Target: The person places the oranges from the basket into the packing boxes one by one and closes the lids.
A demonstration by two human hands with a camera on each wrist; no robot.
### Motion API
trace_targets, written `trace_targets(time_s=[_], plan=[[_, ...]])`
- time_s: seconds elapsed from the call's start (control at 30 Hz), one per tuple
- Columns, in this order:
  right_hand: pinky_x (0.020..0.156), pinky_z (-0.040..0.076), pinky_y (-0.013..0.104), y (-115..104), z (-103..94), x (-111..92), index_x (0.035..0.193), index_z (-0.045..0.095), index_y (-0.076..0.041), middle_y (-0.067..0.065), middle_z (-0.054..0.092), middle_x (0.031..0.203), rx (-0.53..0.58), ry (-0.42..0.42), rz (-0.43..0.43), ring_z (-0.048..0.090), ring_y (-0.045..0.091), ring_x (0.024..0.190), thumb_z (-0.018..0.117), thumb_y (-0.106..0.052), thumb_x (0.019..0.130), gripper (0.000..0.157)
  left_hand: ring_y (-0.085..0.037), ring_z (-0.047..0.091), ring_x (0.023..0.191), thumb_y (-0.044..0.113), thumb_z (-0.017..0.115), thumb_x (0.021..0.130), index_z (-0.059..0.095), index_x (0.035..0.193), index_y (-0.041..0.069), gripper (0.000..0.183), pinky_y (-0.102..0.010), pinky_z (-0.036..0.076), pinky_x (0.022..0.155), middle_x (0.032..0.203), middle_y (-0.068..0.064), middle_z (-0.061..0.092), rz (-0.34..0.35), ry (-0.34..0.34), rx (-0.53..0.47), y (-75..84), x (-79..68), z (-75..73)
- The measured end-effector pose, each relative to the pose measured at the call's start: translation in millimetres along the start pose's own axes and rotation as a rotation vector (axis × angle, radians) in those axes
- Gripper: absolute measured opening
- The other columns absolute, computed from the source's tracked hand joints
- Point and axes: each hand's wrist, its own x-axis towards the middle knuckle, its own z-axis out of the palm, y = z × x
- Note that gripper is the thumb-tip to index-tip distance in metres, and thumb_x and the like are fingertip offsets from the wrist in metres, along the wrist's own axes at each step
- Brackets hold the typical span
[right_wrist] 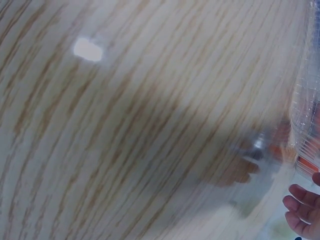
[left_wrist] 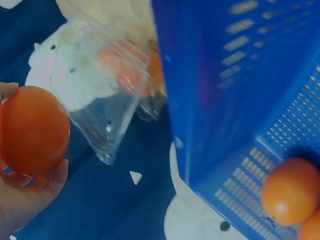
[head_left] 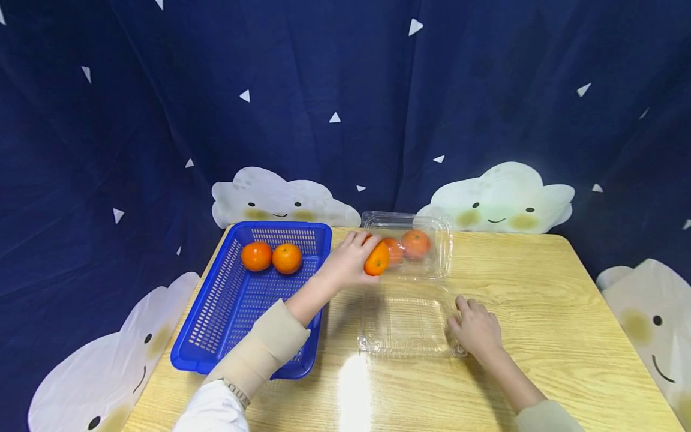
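Note:
My left hand (head_left: pixel 349 259) grips an orange (head_left: pixel 376 259) and holds it at the left side of a clear plastic clamshell box. The left wrist view shows the thumb and fingers round this orange (left_wrist: pixel 34 131). The box lies spread out, its far half (head_left: pixel 442 264) holding two oranges (head_left: pixel 415 245), one partly behind the held fruit. Its near half (head_left: pixel 405 345) lies flat towards me, with bare wood showing through it. My right hand (head_left: pixel 477 329) is at the right edge of that near half, fingers loosely bent and holding nothing. The right wrist view catches only its fingers (right_wrist: pixel 302 207).
On the left stands a blue perforated basket (head_left: pixel 243 324) with two more oranges (head_left: pixel 287 258) near its far end. Its right wall rises between them and the clamshell. Behind the wooden table (head_left: pixel 540 288) hangs a dark blue curtain (head_left: pixel 324 72) with cloud shapes.

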Motion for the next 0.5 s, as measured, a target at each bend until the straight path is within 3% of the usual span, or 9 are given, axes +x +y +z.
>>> trace_targets(time_s=[0.5], plan=[[0.061, 0.045, 0.046, 2, 2.6, 1, 0.107, 0.052, -0.001, 0.018, 0.058, 0.099, -0.004, 0.006, -0.005, 0.056, 0.035, 0.083, 0.054, -0.025, 0.084, 0.033, -0.025, 0.045, 0.108, 0.041, 0.072, 0.065, 0.046, 0.127, 0.015, 0.072, -0.035, 0.046, 0.084, 0.119, -0.007, 0.048, 0.046, -0.14, 0.002, 34.2, 23.9, 20.0]])
